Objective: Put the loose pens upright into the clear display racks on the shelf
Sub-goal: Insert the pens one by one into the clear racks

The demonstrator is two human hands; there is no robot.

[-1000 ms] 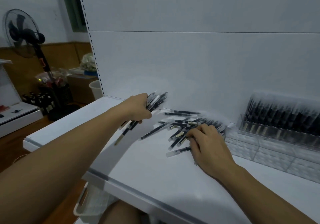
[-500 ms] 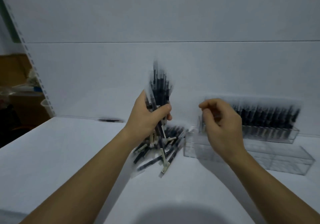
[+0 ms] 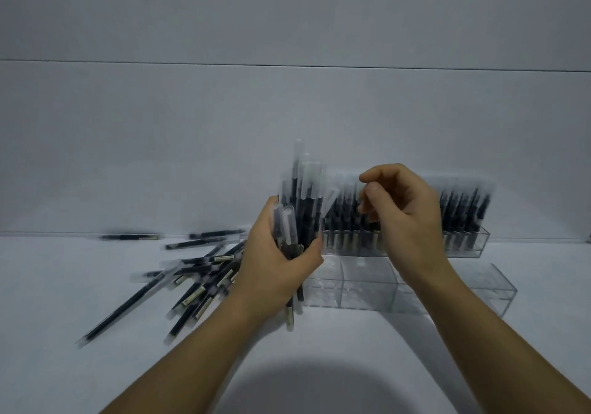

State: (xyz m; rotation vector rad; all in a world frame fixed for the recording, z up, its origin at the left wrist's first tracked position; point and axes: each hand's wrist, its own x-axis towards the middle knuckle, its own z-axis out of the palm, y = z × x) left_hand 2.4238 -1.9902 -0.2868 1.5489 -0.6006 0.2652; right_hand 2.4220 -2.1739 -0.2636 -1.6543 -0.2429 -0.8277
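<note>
Grips a bundle of pens (image 3: 303, 196) upright with the left hand (image 3: 278, 269), fingers and thumb wrapped round the lower barrels, clear caps up, a few butt ends poking out below the palm. Holds the right hand (image 3: 403, 215) just right of the bundle, raised in front of the far rack (image 3: 463, 244), fingers curled, thumb and forefinger close together; cannot tell whether pinching anything there.

On the white shelf (image 3: 64, 285), left of the left hand: a loose heap of pens (image 3: 198, 279), lying flat and crossed at many angles, fanning toward the near left. One stray pen (image 3: 131, 237) farther left, along the foot of the back panel (image 3: 287, 109).

Far rack hard against the back panel, packed along its visible length with upright dark pens (image 3: 460, 208), partly hidden by the right hand. Near rack (image 3: 479, 288) just in front of it, clear-walled, split by dividers into compartments, its left end behind the left hand.

Open shelf surface right of both racks and all along the near side, crossed only by the two forearms and a soft shadow (image 3: 319, 388).
</note>
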